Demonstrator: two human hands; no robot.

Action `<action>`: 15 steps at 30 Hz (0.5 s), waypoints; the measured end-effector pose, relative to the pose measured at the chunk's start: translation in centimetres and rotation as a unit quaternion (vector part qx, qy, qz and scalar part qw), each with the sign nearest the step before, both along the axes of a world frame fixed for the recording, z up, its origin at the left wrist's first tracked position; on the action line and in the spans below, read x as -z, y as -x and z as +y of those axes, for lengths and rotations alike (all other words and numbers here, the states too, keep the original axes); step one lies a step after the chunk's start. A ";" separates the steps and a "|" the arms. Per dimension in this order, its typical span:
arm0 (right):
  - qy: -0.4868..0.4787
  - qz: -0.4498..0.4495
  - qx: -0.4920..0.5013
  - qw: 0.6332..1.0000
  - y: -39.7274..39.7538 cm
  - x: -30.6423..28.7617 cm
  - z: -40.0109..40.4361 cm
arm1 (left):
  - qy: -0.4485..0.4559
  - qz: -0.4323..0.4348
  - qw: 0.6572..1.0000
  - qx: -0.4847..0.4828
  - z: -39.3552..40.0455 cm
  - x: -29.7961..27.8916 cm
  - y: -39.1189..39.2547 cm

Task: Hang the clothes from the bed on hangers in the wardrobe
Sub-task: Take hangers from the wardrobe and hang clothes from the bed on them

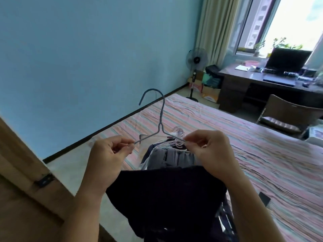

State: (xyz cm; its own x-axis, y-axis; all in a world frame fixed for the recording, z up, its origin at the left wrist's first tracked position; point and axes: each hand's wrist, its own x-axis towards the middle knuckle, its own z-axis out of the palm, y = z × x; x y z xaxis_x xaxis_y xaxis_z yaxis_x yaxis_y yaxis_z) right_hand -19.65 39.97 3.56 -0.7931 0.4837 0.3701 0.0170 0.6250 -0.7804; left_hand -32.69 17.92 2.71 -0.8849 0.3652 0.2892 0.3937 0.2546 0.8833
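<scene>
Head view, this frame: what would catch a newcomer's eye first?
The blue wire hanger held up at centre, the left hand and right hand each pinching one shoulder end. Below it a dark garment hangs in front of the pink-striped bed. At upper right, a bright window above a cluttered desk.

Hanger (161, 117) above clothes (167, 194), bed (262, 154) beneath, desk (244, 75) behind.

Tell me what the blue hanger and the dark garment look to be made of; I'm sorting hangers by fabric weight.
The blue hanger looks like thin metal wire under a matte blue coating: slim gauge, twisted neck. The left hand and right hand pinch its shoulders. The dark garment seems a soft, matte navy or black fabric, draping in folds; the weave is too blurred to tell.
</scene>
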 end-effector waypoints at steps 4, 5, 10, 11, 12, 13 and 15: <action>0.006 -0.018 0.047 0.999 -1.7 0.8 1.6 | 0.010 -0.014 0.999 0.045 2.8 1.2 0.0; 0.003 -0.025 0.058 0.998 -2.0 1.2 2.2 | 0.011 -0.018 0.998 0.053 3.7 1.5 0.1; -0.018 -0.048 0.111 0.993 -1.2 4.2 6.5 | 0.042 -0.050 0.992 0.108 9.2 3.5 2.2; -0.021 -0.054 0.122 0.991 -0.8 5.1 7.6 | 0.053 -0.053 0.990 0.117 10.6 4.2 3.0; -0.021 -0.060 0.131 0.989 -0.2 5.9 8.8 | 0.064 -0.054 0.989 0.122 12.0 5.0 3.8; -0.017 -0.069 0.137 0.988 0.4 6.9 10.0 | 0.074 -0.056 0.988 0.124 13.5 5.9 4.7; -0.008 -0.094 0.142 0.985 1.9 8.7 12.6 | 0.091 -0.067 0.986 0.127 16.4 7.9 6.5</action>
State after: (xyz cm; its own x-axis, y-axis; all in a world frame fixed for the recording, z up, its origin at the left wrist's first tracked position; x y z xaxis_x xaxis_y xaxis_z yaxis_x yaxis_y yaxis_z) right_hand -21.53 52.54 -5.17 -0.6815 0.6917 0.2391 0.3362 0.5861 -0.7372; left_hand -39.17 34.27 -5.17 -0.7846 0.6141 0.0855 0.3477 0.3216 0.8807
